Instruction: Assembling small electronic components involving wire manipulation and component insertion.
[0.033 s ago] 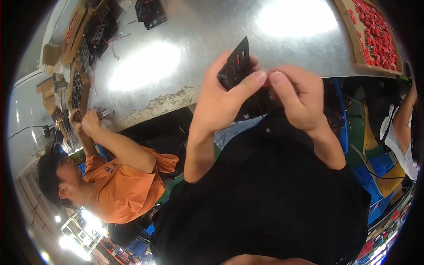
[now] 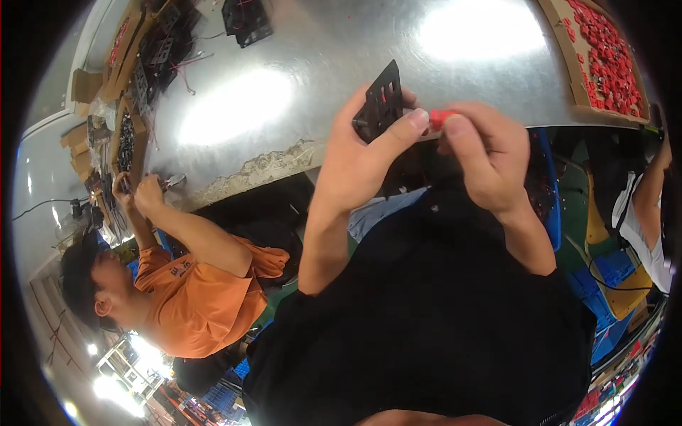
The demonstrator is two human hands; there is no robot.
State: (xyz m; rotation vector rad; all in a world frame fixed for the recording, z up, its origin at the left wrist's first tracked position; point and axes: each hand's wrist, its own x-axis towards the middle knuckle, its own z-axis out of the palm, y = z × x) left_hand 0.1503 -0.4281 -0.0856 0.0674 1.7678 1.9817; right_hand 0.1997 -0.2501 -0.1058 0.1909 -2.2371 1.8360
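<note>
My left hand (image 2: 362, 156) is closed round a black panel (image 2: 384, 101) with rectangular cut-outs, held upright and tilted above the table's near edge. Some red shows through its slots. Between the fingertips of my right hand (image 2: 486, 153) is a small red plastic part (image 2: 442, 118), its outer end toward my left thumb. That part lies close beside the panel; whether the two touch I cannot tell. My fingers hide the panel's lower portion.
A cardboard tray of small red parts (image 2: 574, 64) stands at the far right of the metal table (image 2: 327, 42). More black panels (image 2: 246, 21) lie at the far left. A co-worker in an orange shirt (image 2: 206, 305) works at left; another person's arm (image 2: 650, 188) shows at right.
My right hand has shifted slightly right, away from my left hand, so more of the red part shows between them. The left hand keeps its hold on the panel.
</note>
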